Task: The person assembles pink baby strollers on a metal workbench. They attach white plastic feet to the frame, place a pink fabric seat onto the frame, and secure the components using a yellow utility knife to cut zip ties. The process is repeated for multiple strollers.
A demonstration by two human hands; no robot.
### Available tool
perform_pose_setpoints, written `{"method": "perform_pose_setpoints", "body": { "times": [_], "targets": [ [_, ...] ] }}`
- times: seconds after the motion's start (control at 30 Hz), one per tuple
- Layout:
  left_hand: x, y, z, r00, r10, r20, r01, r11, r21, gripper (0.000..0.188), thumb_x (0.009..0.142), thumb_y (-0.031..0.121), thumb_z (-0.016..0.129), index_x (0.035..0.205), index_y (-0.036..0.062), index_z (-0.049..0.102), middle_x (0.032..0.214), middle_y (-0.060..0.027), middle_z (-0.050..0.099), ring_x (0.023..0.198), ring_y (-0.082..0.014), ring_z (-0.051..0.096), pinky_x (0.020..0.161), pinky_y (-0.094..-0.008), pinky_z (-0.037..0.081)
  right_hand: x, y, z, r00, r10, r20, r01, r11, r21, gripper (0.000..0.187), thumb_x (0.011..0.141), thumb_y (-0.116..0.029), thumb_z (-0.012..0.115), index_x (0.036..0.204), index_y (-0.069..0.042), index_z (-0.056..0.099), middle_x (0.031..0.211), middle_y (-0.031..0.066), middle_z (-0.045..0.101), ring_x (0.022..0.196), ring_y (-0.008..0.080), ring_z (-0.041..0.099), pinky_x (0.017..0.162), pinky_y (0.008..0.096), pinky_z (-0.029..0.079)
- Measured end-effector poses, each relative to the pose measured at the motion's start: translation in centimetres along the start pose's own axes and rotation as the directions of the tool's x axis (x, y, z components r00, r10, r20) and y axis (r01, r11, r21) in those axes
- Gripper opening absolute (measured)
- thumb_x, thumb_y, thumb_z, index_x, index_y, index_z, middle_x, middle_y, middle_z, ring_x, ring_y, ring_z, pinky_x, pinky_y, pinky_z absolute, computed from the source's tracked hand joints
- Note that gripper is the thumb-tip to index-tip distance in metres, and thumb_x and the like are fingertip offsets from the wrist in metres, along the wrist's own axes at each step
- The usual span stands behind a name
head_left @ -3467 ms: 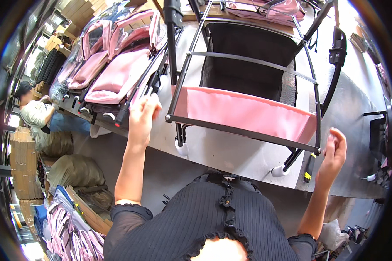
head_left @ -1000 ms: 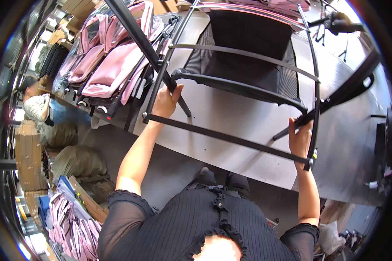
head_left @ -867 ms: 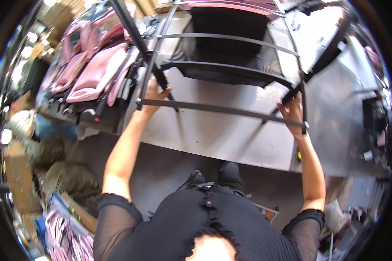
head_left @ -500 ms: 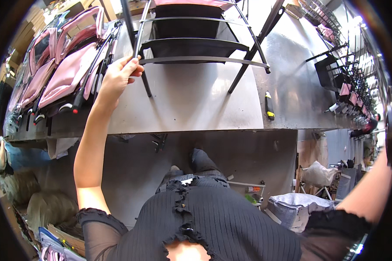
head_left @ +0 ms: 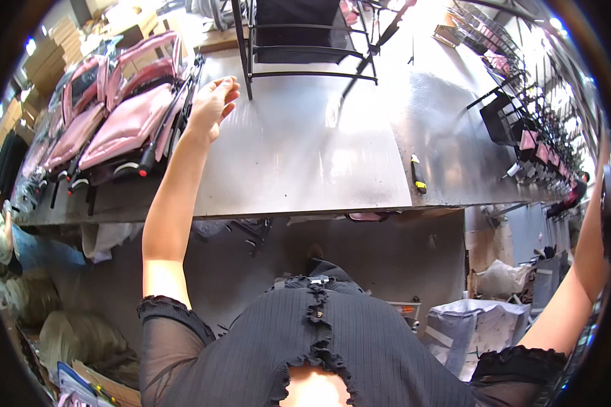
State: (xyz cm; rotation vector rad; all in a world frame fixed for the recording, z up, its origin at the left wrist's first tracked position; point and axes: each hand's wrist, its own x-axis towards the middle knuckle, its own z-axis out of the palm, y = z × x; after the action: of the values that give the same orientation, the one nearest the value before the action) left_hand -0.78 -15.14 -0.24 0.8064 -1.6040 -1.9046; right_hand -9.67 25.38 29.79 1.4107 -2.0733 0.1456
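While the metal table (head_left: 305, 163) is bearing the black stroller frame (head_left: 305, 41) at its far edge, the left hand (head_left: 212, 105) is hovering just beside it, fingers loosely spread and empty, needing a firm re-grip; the right hand's fingers are lying out of view.

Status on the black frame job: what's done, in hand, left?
Done: finished pink folded units lie stacked at the table's left. In hand: nothing gripped; the left hand hovers open beside the black frame; the right hand is out of view. Left: the frame shows no pink fabric.
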Motion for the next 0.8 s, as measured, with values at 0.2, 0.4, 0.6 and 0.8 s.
{"method": "perform_pose_setpoints", "body": {
  "times": [0.2,0.4,0.6,0.8],
  "targets": [
    [-7.0,4.9,-2.2,0.802,0.056,0.595,0.320,0.800,-0.507,0.075,0.092,0.061,0.027,0.131,-0.0012,0.043,0.103,-0.0092,0.065,0.088,-0.0154,0.063,0.081,-0.0266,0.052,-2.9,-9.6,11.8,0.715,-0.185,0.674,-0.003,0.963,0.268,0.031,0.080,-0.034,0.064,0.093,-0.005,0.066,0.079,0.0168,0.065,0.081,0.0334,0.064,0.072,0.0414,0.051],
    [-15.5,-3.0,-4.9,0.793,-0.536,0.290,0.601,0.766,-0.228,0.034,0.095,0.046,0.043,0.079,0.0164,0.042,0.058,0.0092,0.027,0.043,-0.0020,0.023,0.039,-0.0179,0.020,-2.6,-5.3,26.3,0.774,0.052,0.631,-0.168,0.978,0.125,0.067,0.077,-0.050,0.065,0.118,0.001,0.052,0.115,0.0233,0.057,0.110,0.0338,0.054,0.092,0.0443,0.043],
    [-20.5,-7.5,-8.1,0.779,-0.553,0.295,0.523,0.833,0.182,0.030,0.098,0.034,0.042,0.080,0.0097,0.044,0.061,-0.0021,0.053,0.056,-0.0146,0.058,0.057,-0.0295,0.050,3.8,6.7,38.6,0.604,0.771,0.203,-0.793,0.554,0.254,0.073,0.079,-0.046,0.065,0.123,0.006,0.040,0.102,0.0234,0.063,0.097,0.0412,0.060,0.087,0.0434,0.046],
    [-15.4,-5.3,-8.4,0.881,-0.435,0.188,0.162,0.649,0.743,0.031,0.092,0.035,0.055,0.090,0.0040,0.056,0.078,-0.0036,0.060,0.069,-0.0099,0.054,0.063,-0.0267,0.046,1.5,6.7,40.4,0.694,0.712,0.104,-0.690,0.617,0.378,0.041,0.083,-0.040,0.058,0.103,-0.004,0.051,0.087,0.0210,0.066,0.086,0.0410,0.062,0.079,0.0463,0.046]
  ]
}}
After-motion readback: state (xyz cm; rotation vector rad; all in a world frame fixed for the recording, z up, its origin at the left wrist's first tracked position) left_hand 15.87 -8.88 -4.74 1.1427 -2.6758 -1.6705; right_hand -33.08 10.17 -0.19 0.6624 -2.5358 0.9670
